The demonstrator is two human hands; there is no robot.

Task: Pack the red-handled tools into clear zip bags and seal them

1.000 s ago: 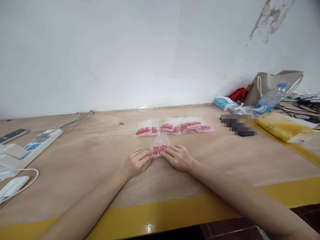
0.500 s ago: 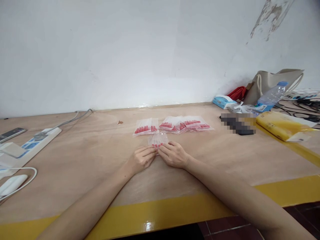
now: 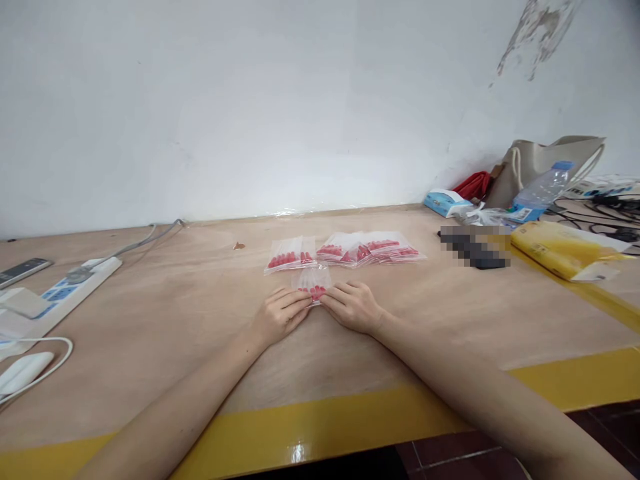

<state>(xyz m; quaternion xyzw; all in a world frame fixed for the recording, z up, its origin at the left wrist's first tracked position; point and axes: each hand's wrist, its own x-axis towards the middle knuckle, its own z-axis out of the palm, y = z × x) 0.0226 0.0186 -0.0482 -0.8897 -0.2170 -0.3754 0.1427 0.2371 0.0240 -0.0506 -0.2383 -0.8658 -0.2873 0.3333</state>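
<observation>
The small clear bag [image 3: 313,275] lies in the middle of the surface [image 3: 200,300], between the 2 hands. It has red bits [image 3: 317,291] in it. The left hand [image 3: 283,312] has its fingers pinched on the near left part of the bag. The right hand [image 3: 351,307] has its fingers pinched on the near right part. The thumbs are hidden, so I can't tell how hard they squeeze.

To pinch this edge well, I think it helps to keep it flat and straight, press bit by bit from 1 side to the other, and keep the red bits out from under the fingers.

Now I count. There is 1 bag in the hands. Far left of it, I think 2 filled bags [image 3: 290,258] overlap. Far right is 1 pile of bags [image 3: 375,248], too jumbled to count. At the far right sit 1 bottle [image 3: 543,190], 1 blue box [image 3: 447,203] and 1 yellow pack [image 3: 563,250]. At the left is 1 power strip [image 3: 107,267].
</observation>
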